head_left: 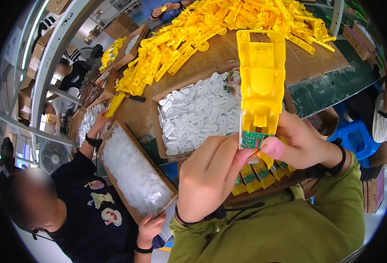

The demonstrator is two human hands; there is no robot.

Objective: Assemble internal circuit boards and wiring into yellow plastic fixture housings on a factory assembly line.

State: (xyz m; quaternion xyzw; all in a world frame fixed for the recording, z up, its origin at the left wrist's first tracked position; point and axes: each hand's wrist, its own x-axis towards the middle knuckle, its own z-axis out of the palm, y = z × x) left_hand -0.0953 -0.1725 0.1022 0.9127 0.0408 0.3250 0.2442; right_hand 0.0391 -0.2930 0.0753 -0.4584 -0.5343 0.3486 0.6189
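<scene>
A long yellow plastic housing [262, 81] stands raised before me, its hollow inner side facing me. My right hand [305, 140] is closed round its lower right end, the thumb in a pink finger cover. At that lower end sits a small green circuit board [249, 139] with thin red wires. My left hand [206, 177] is closed at the board's lower left, fingers curled and thumb pink-covered. A narrow white edge shows along the housing's left side; its kind is unclear. Below my hands, several yellow pieces with green boards [251, 176] lie in a row, partly hidden.
A carton of white oval plastic pieces [197, 114] stands just beyond my hands. Yellow housings [228, 26] are heaped across the table's far side. To the left, a co-worker [92, 197] touches a carton of clear plastic pieces [134, 168]. A blue stool [355, 136] stands right.
</scene>
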